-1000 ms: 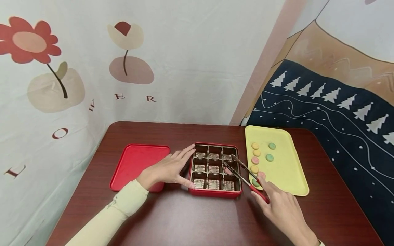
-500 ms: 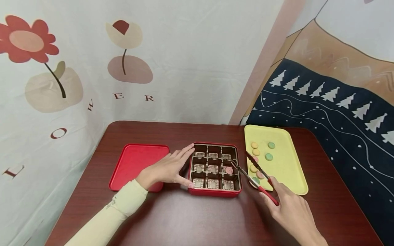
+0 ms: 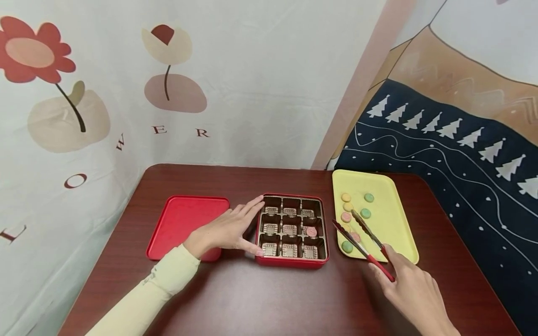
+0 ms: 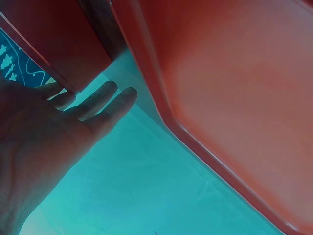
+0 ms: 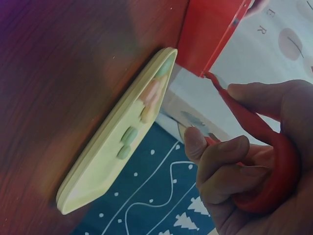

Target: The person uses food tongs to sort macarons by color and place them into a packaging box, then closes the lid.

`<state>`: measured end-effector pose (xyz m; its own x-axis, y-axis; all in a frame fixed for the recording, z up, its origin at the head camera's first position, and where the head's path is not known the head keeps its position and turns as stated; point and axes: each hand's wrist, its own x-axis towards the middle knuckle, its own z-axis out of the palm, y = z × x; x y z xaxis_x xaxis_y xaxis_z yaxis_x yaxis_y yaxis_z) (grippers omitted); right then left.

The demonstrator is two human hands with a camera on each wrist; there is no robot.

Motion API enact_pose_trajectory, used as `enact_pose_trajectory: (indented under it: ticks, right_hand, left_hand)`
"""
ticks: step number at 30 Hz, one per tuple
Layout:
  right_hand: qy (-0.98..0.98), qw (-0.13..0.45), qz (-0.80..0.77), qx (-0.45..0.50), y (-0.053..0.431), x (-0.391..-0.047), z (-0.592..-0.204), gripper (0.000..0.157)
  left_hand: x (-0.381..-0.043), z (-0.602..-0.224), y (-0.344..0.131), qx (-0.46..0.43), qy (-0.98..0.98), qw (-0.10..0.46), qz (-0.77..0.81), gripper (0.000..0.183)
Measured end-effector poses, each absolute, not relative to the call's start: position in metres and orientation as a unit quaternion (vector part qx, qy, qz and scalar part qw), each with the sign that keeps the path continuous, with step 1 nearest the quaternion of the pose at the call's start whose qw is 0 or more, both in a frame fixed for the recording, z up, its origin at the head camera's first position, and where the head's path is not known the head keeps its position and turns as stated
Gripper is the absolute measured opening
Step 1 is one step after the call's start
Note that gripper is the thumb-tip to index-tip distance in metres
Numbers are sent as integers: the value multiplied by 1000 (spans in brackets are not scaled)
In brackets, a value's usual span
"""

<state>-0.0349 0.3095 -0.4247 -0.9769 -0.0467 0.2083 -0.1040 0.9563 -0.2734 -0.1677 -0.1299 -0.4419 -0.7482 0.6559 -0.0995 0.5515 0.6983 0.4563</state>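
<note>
From here the discs look light and fragile, probably best pinched softly across their rims. One pink disc (image 3: pixel 311 232) sits in the middle right compartment of the red box (image 3: pixel 292 264); a green disc (image 3: pixel 347 247) lies with others on the yellow tray (image 3: pixel 395 219) at right. The right hand (image 3: pixel 414 291) has its grip wrapped round the tongs (image 3: pixel 371 259), their tips apart; the left hand (image 3: pixel 229 231), fingers straight, rests against the box's left side. The right wrist view shows fingers curled at the red handle, but only the head view looks into the box.
</note>
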Motion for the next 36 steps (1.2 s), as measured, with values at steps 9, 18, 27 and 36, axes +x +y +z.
enact_pose_trajectory:
  ticks: [9,18,27,36]
  right_hand:
    - [-984,107,139,28,319,-33,-427,59]
    - [-991,45,121,23,321,-40,-426,61]
    - [-992,27,118,28,319,-49,-423,61]
    - [-992,38,119,37,317,-49,-420,55]
  left_hand:
    - [-168,-439,-129,334,912,124,202,134]
    - [-166,-443,-130,330,913,132,200,134]
    - [-165,-443,-132,332,913,127,201,134]
    - [-166,-443,-131,335,912,127,201,134]
